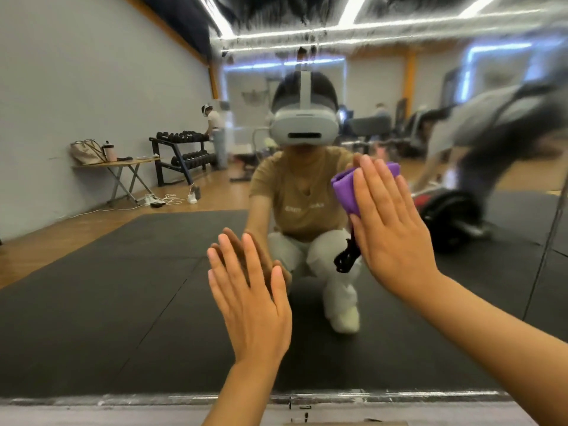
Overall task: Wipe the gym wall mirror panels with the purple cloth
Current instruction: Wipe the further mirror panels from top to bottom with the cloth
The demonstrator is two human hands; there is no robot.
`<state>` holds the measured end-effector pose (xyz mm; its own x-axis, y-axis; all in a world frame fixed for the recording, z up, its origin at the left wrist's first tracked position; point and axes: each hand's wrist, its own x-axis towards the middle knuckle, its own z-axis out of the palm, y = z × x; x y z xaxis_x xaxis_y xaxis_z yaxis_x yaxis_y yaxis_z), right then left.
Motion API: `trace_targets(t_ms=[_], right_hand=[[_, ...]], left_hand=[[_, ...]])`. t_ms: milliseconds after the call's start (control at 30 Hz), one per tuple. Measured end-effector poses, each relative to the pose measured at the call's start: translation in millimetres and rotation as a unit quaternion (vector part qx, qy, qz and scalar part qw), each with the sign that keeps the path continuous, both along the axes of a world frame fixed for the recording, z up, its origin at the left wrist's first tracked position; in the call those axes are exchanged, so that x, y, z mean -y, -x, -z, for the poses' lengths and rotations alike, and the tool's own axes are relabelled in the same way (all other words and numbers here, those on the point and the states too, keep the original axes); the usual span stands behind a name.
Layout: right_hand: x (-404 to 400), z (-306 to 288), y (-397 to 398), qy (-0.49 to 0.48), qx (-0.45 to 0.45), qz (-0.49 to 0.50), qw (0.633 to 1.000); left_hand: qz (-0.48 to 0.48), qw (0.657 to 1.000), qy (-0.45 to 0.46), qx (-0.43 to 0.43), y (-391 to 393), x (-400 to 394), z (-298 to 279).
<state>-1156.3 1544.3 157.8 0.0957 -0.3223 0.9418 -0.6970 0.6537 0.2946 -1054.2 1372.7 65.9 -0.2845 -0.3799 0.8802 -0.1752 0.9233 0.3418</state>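
Pressing flat on mirror panel [129, 272]: right hand [390, 229], fingers straight and together, purple cloth [347, 192] pinned between palm and glass. Cloth bunched, protruding past thumb side and above fingertips. Black cord [345, 256] dangling below cloth, beside right wrist. Left hand [252, 305]: lower, left of cloth, apart from it, fingers extended, holding nothing, fingertips meeting own reflection. Reflected in panel: folding tabletop [123, 162], dumbbell rack [184, 158], black floor mat [92, 302].
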Motion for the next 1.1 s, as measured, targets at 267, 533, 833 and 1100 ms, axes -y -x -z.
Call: trace_targets(t_ms=[267,533,833,1100], right_hand=[[-24.5,109.6,14.0,-0.148,-0.059,0.023,0.987],[-63.4,176.2,14.8,-0.33,-0.037,0.099,0.938],[-22.2,22.4,4.4,0.022,0.053,0.003,0.998],[-38.6,97.2,20.5,-0.011,0.002,0.004,1.0]], left_hand=[[0.008,1.0,0.016,0.013,5.1,-1.1,9.1],[-0.016,0.997,0.063,0.041,4.4,9.2,14.5],[-0.014,0.998,0.05,0.028,6.8,3.0,14.1],[0.018,1.0,0.004,-0.002,8.1,-11.6,15.2]])
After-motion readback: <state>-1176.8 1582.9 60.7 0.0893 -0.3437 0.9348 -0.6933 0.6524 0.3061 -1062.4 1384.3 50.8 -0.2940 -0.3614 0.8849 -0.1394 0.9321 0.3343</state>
